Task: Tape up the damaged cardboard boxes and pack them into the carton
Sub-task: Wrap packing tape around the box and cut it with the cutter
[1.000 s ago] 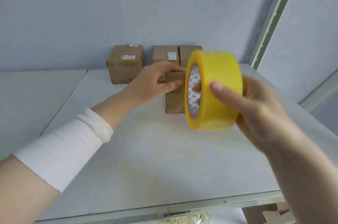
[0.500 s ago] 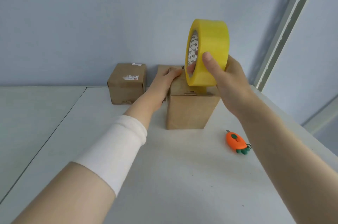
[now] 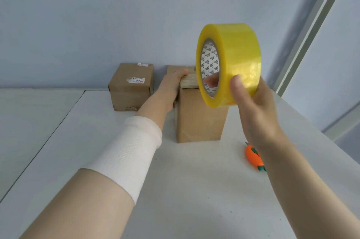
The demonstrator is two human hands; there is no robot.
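Observation:
A brown cardboard box (image 3: pixel 200 119) stands upright on the white table (image 3: pixel 185 190) in the middle. My left hand (image 3: pixel 171 86) rests on its upper left edge, fingers over the top flap. My right hand (image 3: pixel 251 102) grips a big roll of yellow tape (image 3: pixel 229 63) in the air above and in front of the box's right side, thumb on the outer band and a finger through the core. Another box (image 3: pixel 131 86) with a white label sits at the back left. A further box (image 3: pixel 172 69) behind my left hand is mostly hidden.
An orange carrot-shaped cutter (image 3: pixel 254 157) lies on the table right of the box, partly under my right forearm. A blue wall closes off the back. A grey metal upright (image 3: pixel 311 30) slants along the right side. A seam splits the tabletop at left.
The tape roll has come down and toward me, and now hangs lower in front of the box. My left hand stays on the box top.

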